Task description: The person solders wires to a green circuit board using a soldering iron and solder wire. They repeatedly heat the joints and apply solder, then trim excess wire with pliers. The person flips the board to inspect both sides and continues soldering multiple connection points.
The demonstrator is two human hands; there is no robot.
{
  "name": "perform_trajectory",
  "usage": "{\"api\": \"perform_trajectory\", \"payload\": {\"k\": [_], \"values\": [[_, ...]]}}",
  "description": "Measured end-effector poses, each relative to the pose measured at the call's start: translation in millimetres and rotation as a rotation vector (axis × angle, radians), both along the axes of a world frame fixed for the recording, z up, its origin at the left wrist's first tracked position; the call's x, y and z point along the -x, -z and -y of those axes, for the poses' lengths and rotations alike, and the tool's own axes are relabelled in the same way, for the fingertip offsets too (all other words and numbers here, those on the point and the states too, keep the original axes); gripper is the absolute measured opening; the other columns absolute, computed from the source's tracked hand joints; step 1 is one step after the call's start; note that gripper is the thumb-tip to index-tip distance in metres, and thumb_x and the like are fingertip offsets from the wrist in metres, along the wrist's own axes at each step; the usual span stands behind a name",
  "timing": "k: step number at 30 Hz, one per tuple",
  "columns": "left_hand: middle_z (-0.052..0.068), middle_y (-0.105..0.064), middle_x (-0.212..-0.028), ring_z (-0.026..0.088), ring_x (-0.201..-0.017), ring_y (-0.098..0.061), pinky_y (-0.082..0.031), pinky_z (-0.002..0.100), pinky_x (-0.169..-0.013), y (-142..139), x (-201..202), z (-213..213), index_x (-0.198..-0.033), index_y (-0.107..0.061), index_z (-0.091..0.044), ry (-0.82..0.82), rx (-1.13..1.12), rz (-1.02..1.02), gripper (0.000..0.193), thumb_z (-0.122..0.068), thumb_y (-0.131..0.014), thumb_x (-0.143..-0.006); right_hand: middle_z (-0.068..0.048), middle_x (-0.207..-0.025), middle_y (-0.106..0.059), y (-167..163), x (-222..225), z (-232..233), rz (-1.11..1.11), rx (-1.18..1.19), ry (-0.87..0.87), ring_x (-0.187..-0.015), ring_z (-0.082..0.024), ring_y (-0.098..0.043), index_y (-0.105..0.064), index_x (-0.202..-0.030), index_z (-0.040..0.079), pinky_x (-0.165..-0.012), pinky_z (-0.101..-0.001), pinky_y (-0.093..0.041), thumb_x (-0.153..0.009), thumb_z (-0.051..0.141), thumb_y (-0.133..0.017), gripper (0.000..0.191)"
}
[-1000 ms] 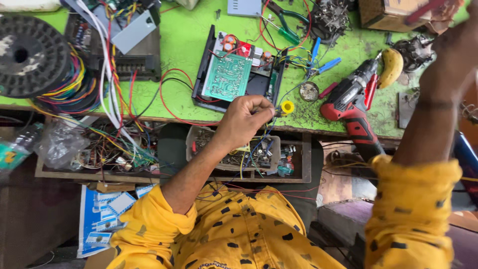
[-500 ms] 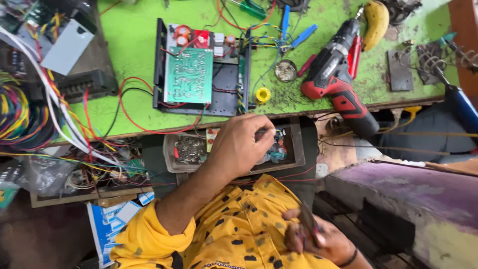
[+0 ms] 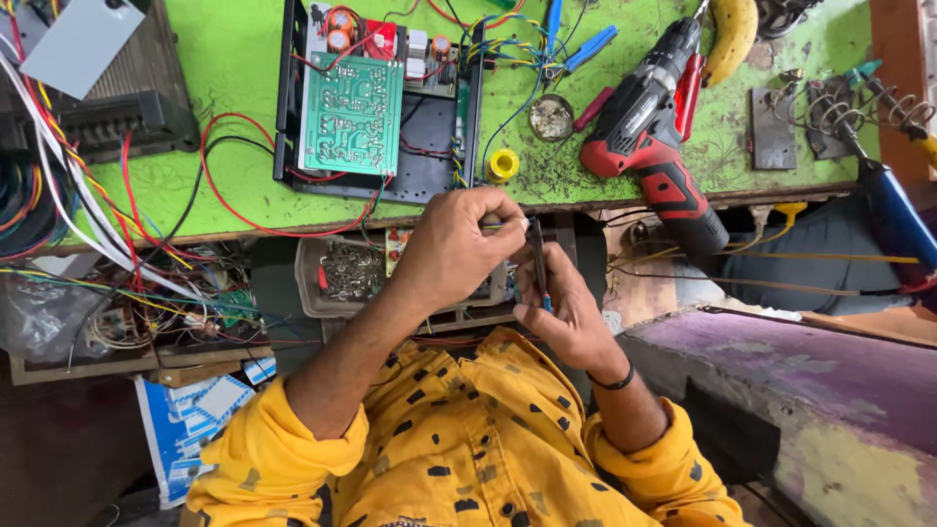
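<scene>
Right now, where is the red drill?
In the head view, the red drill lies on the green bench at upper right, between the banana and the yellow spool.

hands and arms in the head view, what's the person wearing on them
Both arms come out of a yellow shirt dotted with small black marks, its sleeves pushed up so the forearms are bare. The right hand has a thin black band around the wrist. The left hand shows no ring, watch or glove. No gloves on either hand.
</scene>
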State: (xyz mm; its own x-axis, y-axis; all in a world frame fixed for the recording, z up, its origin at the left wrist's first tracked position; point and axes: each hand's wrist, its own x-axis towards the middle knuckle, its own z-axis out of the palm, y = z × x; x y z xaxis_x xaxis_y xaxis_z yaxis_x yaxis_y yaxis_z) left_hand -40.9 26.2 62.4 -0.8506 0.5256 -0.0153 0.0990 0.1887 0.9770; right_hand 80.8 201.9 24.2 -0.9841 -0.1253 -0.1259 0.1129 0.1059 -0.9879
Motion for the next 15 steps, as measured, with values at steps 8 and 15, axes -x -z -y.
{"api": "perform_trajectory", "payload": {"k": [8, 15], "values": [[0.008, -0.074, -0.074, 0.014, -0.067, -0.073, -0.055, 0.031, -0.063, -0.9, 1.8, -2.1, -0.086, -0.070, -0.002, 0.063, -0.006, 0.038, 0.019, -0.019, -0.067, -0.091, 0.000, -0.102, -0.047, 1.6, -6.2, -1.1, 0.046, 0.055, -0.002, -0.091, -0.011, -0.045, -0.051, -0.127, 0.003, -0.083, -0.0260, -0.041, -0.085, 0.011, -0.068, 0.046], [0.006, -0.068, -0.067, 0.013, -0.058, -0.060, -0.048, 0.033, -0.056, 1.0, 0.9, 1.0, -0.088, -0.071, -0.002, 0.066, 0.036, 0.049, 0.020, -0.022, -0.068, -0.092, 0.003, -0.086, -0.043, -1.3, -2.3, 1.3, 0.087, 0.043, -0.011, -0.079, -0.009, -0.040, -0.053, -0.130, 0.001, -0.074, -0.0247, -0.036, -0.084, 0.014, -0.070, 0.050]]}}
